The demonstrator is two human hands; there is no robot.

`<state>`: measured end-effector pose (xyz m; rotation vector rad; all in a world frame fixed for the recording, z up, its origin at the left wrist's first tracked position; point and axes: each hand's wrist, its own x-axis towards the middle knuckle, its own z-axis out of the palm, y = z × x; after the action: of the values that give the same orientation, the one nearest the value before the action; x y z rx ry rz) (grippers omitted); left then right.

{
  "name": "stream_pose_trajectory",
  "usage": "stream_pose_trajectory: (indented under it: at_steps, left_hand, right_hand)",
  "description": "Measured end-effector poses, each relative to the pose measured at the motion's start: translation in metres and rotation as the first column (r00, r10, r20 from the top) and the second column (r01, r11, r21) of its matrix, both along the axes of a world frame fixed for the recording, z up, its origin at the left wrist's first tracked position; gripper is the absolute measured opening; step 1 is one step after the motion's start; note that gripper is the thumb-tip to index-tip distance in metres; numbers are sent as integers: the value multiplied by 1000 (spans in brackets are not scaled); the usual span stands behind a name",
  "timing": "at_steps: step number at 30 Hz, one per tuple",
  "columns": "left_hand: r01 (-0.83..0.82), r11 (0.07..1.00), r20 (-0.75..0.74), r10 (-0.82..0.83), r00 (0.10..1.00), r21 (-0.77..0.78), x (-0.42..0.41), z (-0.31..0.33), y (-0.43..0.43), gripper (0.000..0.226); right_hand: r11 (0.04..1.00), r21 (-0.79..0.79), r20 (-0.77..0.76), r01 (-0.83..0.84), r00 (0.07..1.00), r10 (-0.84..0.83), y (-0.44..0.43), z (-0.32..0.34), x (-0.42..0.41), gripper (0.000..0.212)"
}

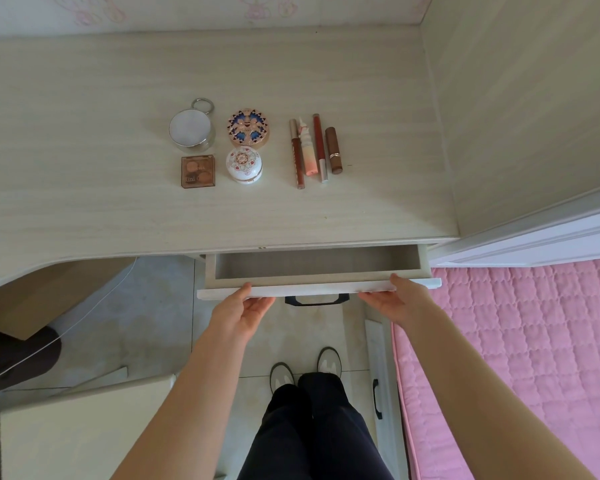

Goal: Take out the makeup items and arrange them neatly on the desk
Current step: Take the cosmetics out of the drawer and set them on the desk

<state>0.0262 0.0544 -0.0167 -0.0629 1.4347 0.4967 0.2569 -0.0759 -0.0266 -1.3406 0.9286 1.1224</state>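
lipstick [333,150] lies lengthwise on desk [84,150], cap end farthest away.

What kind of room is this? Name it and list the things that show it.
Most likely a bedroom with a dressing desk. A pink quilted bed cover lies right beside the pale wood desk, makeup sits in rows on the desktop, such as a patterned compact, and the wall shows pink cartoon wallpaper.

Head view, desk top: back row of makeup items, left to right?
Round mirrored jar → patterned round compact → slim brown lip pencil → peach squeeze tube → red lip liner → brown lipstick. The square palette and the white domed compact sit in the nearer row, so left out.
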Motion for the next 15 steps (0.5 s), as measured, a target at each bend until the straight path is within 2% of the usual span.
stream_pose_trajectory:
  at_steps: [3, 8, 13, 15]
  left_hand:
    - [14, 1000, -9, -14, 1000, 11, 2, -3, 4, 8]
    - [29, 999, -26, -28, 999, 37, 10, -4, 15, 9]
    - [-66, 996, 1, 66, 998, 52, 20, -4, 20, 14]
    - [-98, 993, 8, 98, 995, 65, 24, -4, 22, 17]
  right_hand:
    - [994, -72, 21, -86, 996, 88, 9, 0, 7, 32]
    - [988, -87, 46, -129, 990, 133, 20, 2, 13, 31]
    - [991, -44, 57, -126, 990, 128, 29, 7, 20, 19]
    - [992, -39, 56, -122, 991, 124, 33, 8, 22, 20]
